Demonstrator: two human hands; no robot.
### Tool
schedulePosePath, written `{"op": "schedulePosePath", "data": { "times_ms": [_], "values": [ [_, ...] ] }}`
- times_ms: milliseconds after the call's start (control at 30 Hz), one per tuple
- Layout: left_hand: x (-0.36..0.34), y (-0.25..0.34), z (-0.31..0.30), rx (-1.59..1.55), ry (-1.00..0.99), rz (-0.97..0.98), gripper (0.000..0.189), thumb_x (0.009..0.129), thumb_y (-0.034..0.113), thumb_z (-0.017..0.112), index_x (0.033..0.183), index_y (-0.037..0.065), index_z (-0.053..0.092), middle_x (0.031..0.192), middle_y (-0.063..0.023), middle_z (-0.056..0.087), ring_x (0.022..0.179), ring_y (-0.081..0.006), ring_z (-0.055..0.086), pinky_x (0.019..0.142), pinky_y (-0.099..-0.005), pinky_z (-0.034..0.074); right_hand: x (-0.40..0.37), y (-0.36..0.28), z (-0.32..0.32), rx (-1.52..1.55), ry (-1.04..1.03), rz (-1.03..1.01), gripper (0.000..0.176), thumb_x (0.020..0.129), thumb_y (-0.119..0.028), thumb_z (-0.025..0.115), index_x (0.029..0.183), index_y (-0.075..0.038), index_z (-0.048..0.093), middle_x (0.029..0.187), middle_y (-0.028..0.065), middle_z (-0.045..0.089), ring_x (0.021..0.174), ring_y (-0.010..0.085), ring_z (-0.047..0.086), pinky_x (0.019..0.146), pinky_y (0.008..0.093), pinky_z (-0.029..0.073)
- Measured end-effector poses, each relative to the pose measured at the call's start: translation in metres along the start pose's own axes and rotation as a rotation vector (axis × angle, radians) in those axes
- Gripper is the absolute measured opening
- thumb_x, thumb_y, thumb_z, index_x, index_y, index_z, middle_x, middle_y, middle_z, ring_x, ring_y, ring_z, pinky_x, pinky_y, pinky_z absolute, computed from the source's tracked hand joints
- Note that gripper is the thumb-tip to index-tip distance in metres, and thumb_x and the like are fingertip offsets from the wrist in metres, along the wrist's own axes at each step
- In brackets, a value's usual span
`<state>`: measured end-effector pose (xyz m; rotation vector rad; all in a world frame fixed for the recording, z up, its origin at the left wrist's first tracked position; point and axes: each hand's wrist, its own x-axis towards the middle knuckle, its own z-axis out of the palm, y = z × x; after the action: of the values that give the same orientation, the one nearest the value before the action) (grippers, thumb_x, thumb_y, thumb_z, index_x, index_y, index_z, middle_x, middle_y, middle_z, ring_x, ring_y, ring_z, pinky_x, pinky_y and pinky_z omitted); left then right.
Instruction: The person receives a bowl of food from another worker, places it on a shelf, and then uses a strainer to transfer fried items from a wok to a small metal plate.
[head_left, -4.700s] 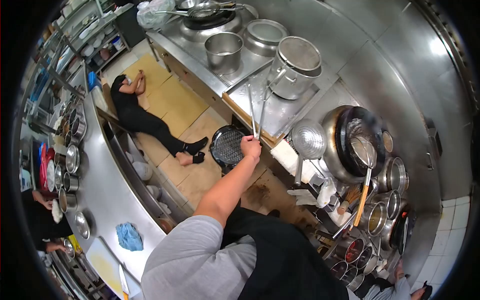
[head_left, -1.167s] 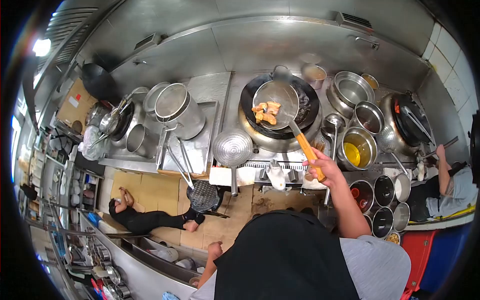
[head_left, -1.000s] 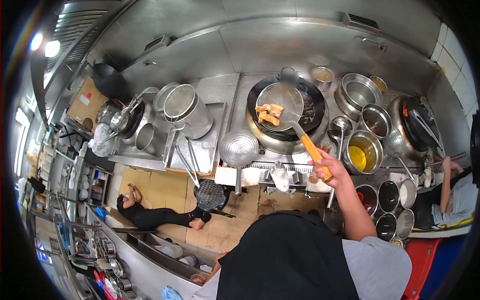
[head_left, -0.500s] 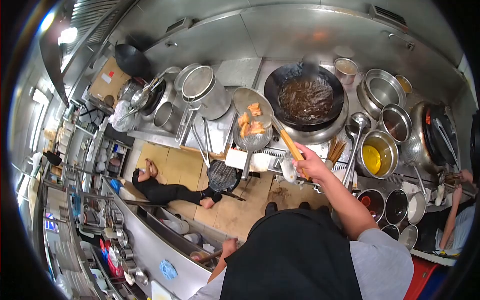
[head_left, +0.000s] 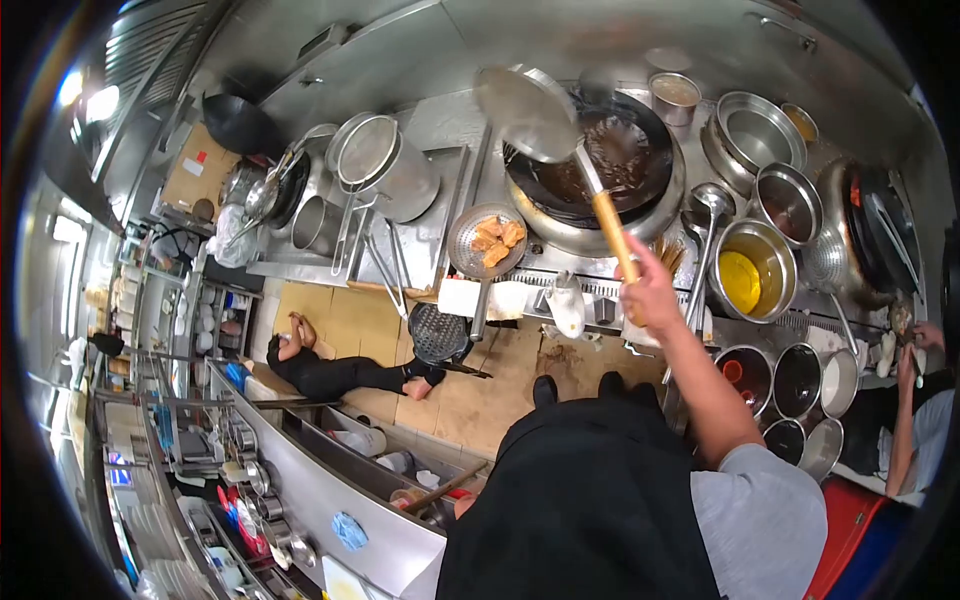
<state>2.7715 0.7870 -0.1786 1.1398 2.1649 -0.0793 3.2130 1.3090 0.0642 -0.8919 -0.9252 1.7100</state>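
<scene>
My right hand (head_left: 650,292) is wrapped round the wooden handle of a round skimmer (head_left: 527,112), whose blurred head is raised at the left edge of a black wok (head_left: 640,150) with dark liquid in it. Fried orange-brown pieces (head_left: 497,240) lie in a perforated ladle (head_left: 464,243), left of the wok. That ladle's handle points down toward me over the counter edge. Of my left hand only a small part (head_left: 464,504) shows at the left edge of my black apron; its fingers are hidden.
Right of the wok stand metal pots, one with yellow liquid (head_left: 740,280), and a long ladle (head_left: 712,198). A tall strainer pot (head_left: 405,185) is at the left. Two co-workers show, one at left (head_left: 345,375), one at far right (head_left: 915,430).
The skimmer has moved up and left, off the perforated ladle, and the fried pieces now lie in that ladle. My left hand has mostly slipped behind my apron. The view has shifted slightly.
</scene>
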Motion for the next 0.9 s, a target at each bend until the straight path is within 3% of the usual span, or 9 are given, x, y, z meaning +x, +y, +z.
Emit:
{"op": "schedulePosePath", "data": {
  "times_ms": [67, 233, 267, 300, 400, 500, 633, 700, 900],
  "values": [
    [0.000, -0.004, -0.006, -0.005, -0.014, -0.007, 0.024, 0.091, 0.029, 0.063, 0.093, 0.006, 0.072, 0.092, -0.0201, 0.073, 0.088, -0.0378, 0.071, 0.074, -0.0469, 0.055, 0.000, -0.011, -0.033, 0.100, 0.085, -0.143, 0.092, 0.076, 0.008, 0.059, 0.160, -0.020, 0.033, 0.104, 0.0087, 0.060, 0.058, 0.0091, 0.055, 0.045, 0.0241, 0.048],
    [0.025, -0.016, -0.018, -0.056, 0.048, 0.005, 0.028, 0.092, 0.032, 0.062, 0.088, 0.005, 0.071, 0.090, -0.0203, 0.073, 0.085, -0.0383, 0.071, 0.071, -0.0475, 0.054, -0.039, -0.069, -0.105, 0.313, 0.209, -0.336, 0.086, 0.084, 0.003, 0.058, 0.161, -0.013, 0.024, 0.113, 0.0131, 0.058, 0.063, 0.0077, 0.053, 0.049, 0.0181, 0.049],
    [0.030, 0.000, -0.039, 0.326, 0.050, 0.304, 0.028, 0.092, 0.032, 0.063, 0.086, 0.005, 0.071, 0.089, -0.0207, 0.073, 0.084, -0.0376, 0.071, 0.070, -0.0465, 0.054, -0.054, -0.075, -0.119, 0.337, 0.236, -0.372, 0.083, 0.087, 0.002, 0.058, 0.161, -0.011, 0.023, 0.114, 0.0145, 0.058, 0.065, 0.0081, 0.054, 0.050, 0.0180, 0.049],
    [0.037, 0.017, -0.047, -0.061, 0.077, 0.069, 0.030, 0.092, 0.031, 0.064, 0.084, 0.003, 0.070, 0.088, -0.0208, 0.073, 0.082, -0.0370, 0.071, 0.070, -0.0462, 0.055, -0.065, -0.075, -0.136, 0.387, 0.224, -0.415, 0.075, 0.089, -0.001, 0.057, 0.158, -0.010, 0.028, 0.117, 0.0178, 0.057, 0.069, 0.0095, 0.054, 0.050, 0.0192, 0.050],
    [0.081, 0.068, -0.078, -0.775, 0.103, 0.053, 0.021, 0.090, 0.004, 0.057, 0.070, 0.005, 0.061, 0.063, -0.0026, 0.057, 0.058, -0.0120, 0.052, 0.054, -0.0333, 0.042, -0.103, -0.075, -0.159, 0.543, 0.282, -0.424, 0.067, 0.089, -0.001, 0.058, 0.152, -0.006, 0.034, 0.120, 0.0207, 0.056, 0.069, 0.0112, 0.054, 0.051, 0.0213, 0.052],
    [0.140, 0.122, -0.106, -0.644, 0.038, 0.087, 0.044, 0.098, 0.019, 0.066, 0.064, 0.006, 0.043, 0.058, 0.0025, 0.041, 0.057, -0.0097, 0.032, 0.050, -0.0339, 0.028, -0.134, -0.061, -0.195, 0.844, 0.272, -0.356, 0.060, 0.090, -0.002, 0.058, 0.145, 0.001, 0.037, 0.121, 0.0226, 0.055, 0.069, 0.0136, 0.055, 0.054, 0.0228, 0.054],
    [0.182, 0.227, -0.172, -0.516, -0.084, 0.345, 0.048, 0.099, 0.026, 0.067, 0.064, 0.004, 0.042, 0.058, 0.0019, 0.039, 0.061, -0.0101, 0.034, 0.053, -0.0331, 0.031, -0.141, -0.049, -0.216, 1.086, 0.305, -0.318, 0.058, 0.090, -0.002, 0.057, 0.143, 0.008, 0.035, 0.120, 0.0247, 0.056, 0.072, 0.0152, 0.056, 0.055, 0.0228, 0.055],
    [0.192, 0.277, -0.206, -0.389, -0.105, 0.630, 0.048, 0.100, 0.027, 0.066, 0.065, 0.005, 0.043, 0.059, 0.0019, 0.040, 0.061, -0.0095, 0.035, 0.053, -0.0321, 0.033, -0.145, -0.037, -0.224, 1.051, 0.233, -0.269, 0.059, 0.097, -0.012, 0.057, 0.145, 0.010, 0.032, 0.122, 0.0271, 0.055, 0.074, 0.0163, 0.056, 0.057, 0.0227, 0.056],
    [0.231, 0.373, -0.254, -0.405, -0.202, 0.807, 0.041, 0.099, 0.025, 0.067, 0.070, 0.003, 0.049, 0.061, 0.0020, 0.044, 0.061, -0.0079, 0.039, 0.055, -0.0299, 0.036, -0.162, -0.025, -0.156, 1.054, 0.534, -0.397, 0.082, 0.103, -0.054, 0.049, 0.147, 0.012, 0.031, 0.133, 0.0349, 0.050, 0.085, 0.0274, 0.064, 0.069, 0.0300, 0.061]
  ]
}}
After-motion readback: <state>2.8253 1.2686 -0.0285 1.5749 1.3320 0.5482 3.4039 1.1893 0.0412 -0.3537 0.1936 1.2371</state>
